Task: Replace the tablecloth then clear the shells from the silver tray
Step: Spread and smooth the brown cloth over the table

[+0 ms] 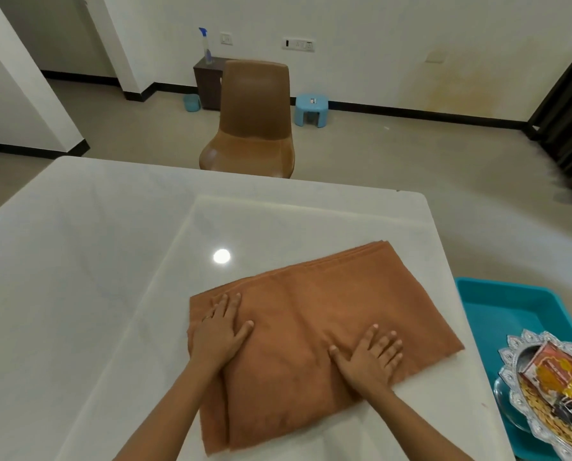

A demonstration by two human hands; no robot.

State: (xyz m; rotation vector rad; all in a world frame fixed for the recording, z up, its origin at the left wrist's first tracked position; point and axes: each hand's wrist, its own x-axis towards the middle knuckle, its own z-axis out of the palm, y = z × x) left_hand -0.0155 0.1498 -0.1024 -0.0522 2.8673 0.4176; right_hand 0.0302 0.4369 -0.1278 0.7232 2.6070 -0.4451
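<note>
Head view, from where the person stands: the white counter point(78, 261) fills most of the scene, glossy, with a lamp reflected in it. Beyond its far edge stands a brown chair point(254, 104).

Next in size is the folded brown cloth point(328, 301), lying flat on the near right part of the counter in several layers, its stacked edges showing at the far corner. It looks soft, thick and limp, like a towel. It should be light enough to lift but will sag and fall open unless taken by a folded edge or two corners. I would pinch the loose corners at the far end to shake it out.

To the right, beside the counter, sits a blue tub point(497, 311). The silver tray point(517, 347), with its scalloped rim, rests in it, cut off by the frame edge.

The left hand point(220, 331) lies flat on the cloth's left edge with its fingers spread and straight. The right hand point(374, 357) presses palm down on the near right part in the same way. Neither grips anything.

On the silver tray lies a printed packet point(557, 371) over a heap of pale shells point(537, 424). These look small, dry and loose, so they are likely to scatter, and tipping or scooping would suit them better than picking.
</note>
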